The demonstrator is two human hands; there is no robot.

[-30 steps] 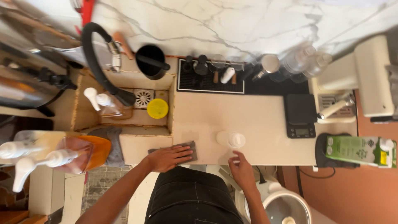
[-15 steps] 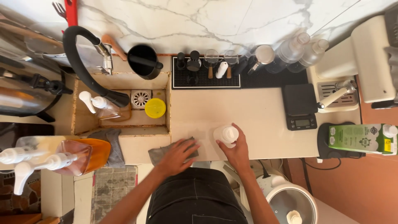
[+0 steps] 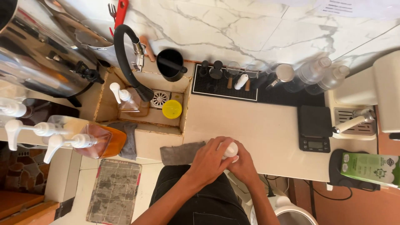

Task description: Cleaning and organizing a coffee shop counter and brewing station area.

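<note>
**Both hands closed around a small white cup at the counter edge**

The person works at the beige counter [image 3: 258,125], low in the middle of the frame. The left hand [image 3: 210,160] and the right hand [image 3: 243,166] wrap together around a small white cup [image 3: 230,150], so both grips are closed on it. The cup stands very near the front edge of the counter. If the fingers slip or press unevenly, it could tip and spill, or fall to the floor. The grey cloth [image 3: 181,153] lies just beside the left hand and could be dragged along.

The hands cover most of the cup, so its contents cannot be seen. The green carton [image 3: 368,167] at the lower right is cut off by the frame.
</note>
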